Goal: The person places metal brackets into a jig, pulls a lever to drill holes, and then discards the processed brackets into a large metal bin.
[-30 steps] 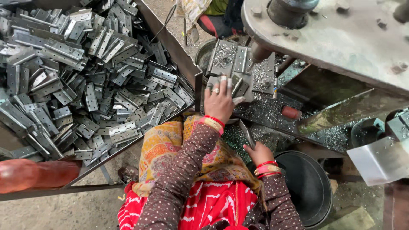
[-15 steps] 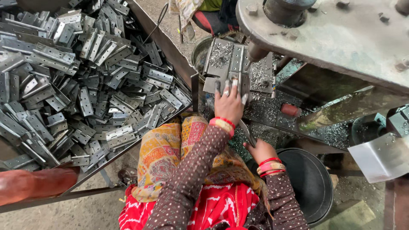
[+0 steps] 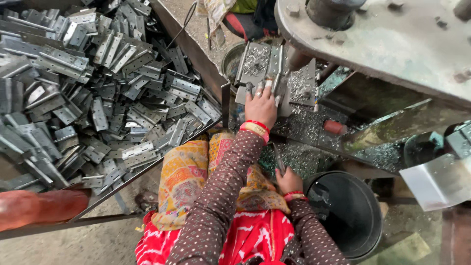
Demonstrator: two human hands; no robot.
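The metal plate [image 3: 274, 73] lay on the bed of the big press machine [image 3: 392, 44], and our left hand [image 3: 261, 105] pressed flat on it with fingers spread out. Our right hand [image 3: 288, 180] was down low, just beside the black bucket [image 3: 353, 216], closed around a thin metal strip [image 3: 278, 158]. The two hands were well apart. A big heap of grey hinge pieces [image 3: 93, 88] filled the tray on our left. Shiny little chips [image 3: 304, 127] covered the bench near the machine.

Hinge pile [image 3: 93, 93] left of press [image 3: 373, 44], bucket [image 3: 351, 216] below
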